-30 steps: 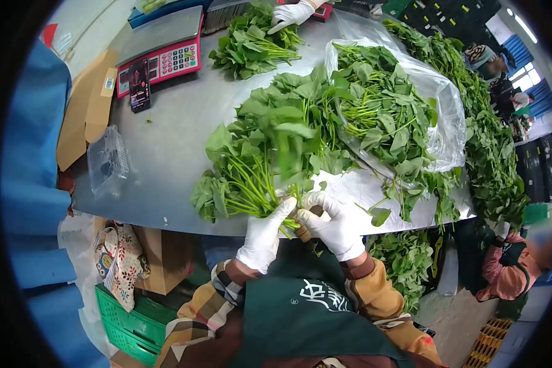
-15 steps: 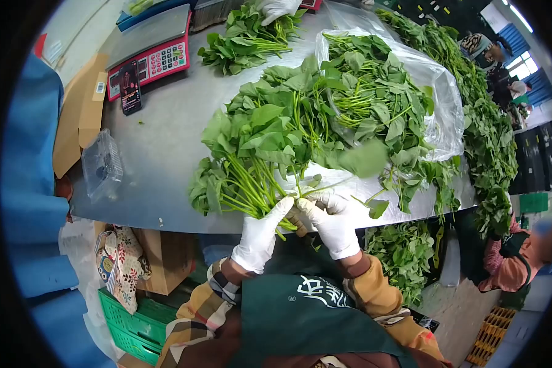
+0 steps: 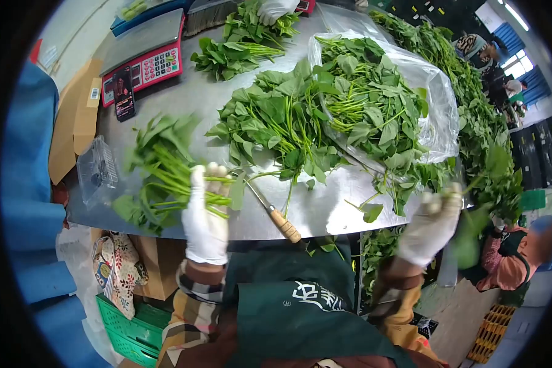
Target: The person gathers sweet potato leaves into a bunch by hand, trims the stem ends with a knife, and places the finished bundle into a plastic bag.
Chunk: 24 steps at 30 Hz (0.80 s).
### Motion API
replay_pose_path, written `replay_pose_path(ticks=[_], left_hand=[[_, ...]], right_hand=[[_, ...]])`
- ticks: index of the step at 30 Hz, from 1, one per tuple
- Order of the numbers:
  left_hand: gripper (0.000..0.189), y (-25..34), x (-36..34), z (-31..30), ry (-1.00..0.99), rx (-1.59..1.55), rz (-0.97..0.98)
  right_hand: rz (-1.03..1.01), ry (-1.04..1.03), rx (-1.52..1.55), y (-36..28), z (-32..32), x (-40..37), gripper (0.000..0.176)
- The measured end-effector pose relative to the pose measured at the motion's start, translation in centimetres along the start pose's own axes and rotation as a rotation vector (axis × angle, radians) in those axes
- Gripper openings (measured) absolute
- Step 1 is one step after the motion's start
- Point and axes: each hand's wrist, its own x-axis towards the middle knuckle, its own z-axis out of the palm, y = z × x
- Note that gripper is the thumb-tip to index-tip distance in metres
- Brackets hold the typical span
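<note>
In my left hand (image 3: pixel 206 214), white-gloved, is a bunch of leafy greens (image 3: pixel 162 175), its stems across the palm and its leaves pointing left over the table. My right hand (image 3: pixel 432 224), also gloved and blurred, is out at the right past the table's front edge. Its fingers pinch a leafy stem whose leaf (image 3: pixel 471 236) hangs smeared beside it. Between the hands a wooden-handled tool (image 3: pixel 285 226) lies at the table edge, its thin metal part running up under the leaves. Behind it is a loose pile of greens (image 3: pixel 276 116).
More greens (image 3: pixel 368 92) lie in a clear plastic bag (image 3: pixel 441 116). A red scale (image 3: pixel 156 67) with a phone (image 3: pixel 124 95) against it stands at back left, near a clear plastic box (image 3: pixel 97 168). Another person's gloved hand (image 3: pixel 277 9) touches greens at the back. A co-worker (image 3: pixel 503 257) is at right.
My hands have moved apart from the middle. The left carried the bunch leftward; the right swung far right with a leafy stem. The wooden handle between them has come into full view.
</note>
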Motion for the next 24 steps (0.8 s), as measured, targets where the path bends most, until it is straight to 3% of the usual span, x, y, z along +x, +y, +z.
replay_pose_path(ticks=[2, 3, 6, 8, 10, 12, 15, 16, 18, 21, 22, 24], left_hand=[[0.026, 0.4, 0.5, -1.1, 0.085, 0.004, 0.082], [0.025, 0.0, 0.4, -1.9, 0.03, 0.04, 0.07], [0.021, -2.7, -0.1, -2.4, -0.037, -0.035, -0.021], [0.021, -3.4, -0.8, -1.6, -0.031, -0.044, -0.131], [0.023, -3.2, -1.4, -1.0, -0.064, -0.046, -0.141], [0.026, -2.6, -1.6, -1.0, -0.068, -0.046, -0.127], [0.03, -1.9, -1.7, -1.0, -0.075, -0.022, -0.129], [0.031, -1.8, -1.8, -1.0, -0.076, -0.01, -0.134], [0.034, -1.7, -2.2, -1.0, -0.073, 0.008, -0.155], [0.031, -2.0, -2.2, -1.1, -0.072, -0.02, -0.193], [0.029, -2.1, -2.1, -1.0, -0.068, -0.027, -0.196], [0.026, -2.3, -2.2, -0.9, -0.053, -0.032, -0.215]], right_hand=[[0.285, -0.2, 0.585, 0.2, -6.2, 6.1, 0.046], [0.439, 0.028, 0.727, -1.4, -3.2, 5.3, 0.052], [0.547, -0.238, 0.46, 3.9, -2.9, 5.3, 0.053], [0.413, -0.405, -0.312, 7.5, 0.6, 2.7, 0.051], [0.596, -0.593, -0.368, 9.7, 3.0, 1.1, 0.034], [0.567, -0.615, -0.469, 14.2, 4.1, 0.5, 0.035], [0.318, -0.664, -0.842, 21.5, 4.0, 0.5, 0.042], [-0.034, -0.726, -1.079, 22.1, 4.2, 0.7, 0.042], [0.376, -0.736, -0.964, 22.0, 4.6, 1.9, 0.033], [0.46, -0.602, -0.523, 17.3, 6.2, 1.3, 0.015], [0.464, -0.506, -0.412, 15.9, 6.6, 1.0, 0.015], [0.42, -0.531, -0.288, 13.3, 6.3, 0.8, 0.015]])
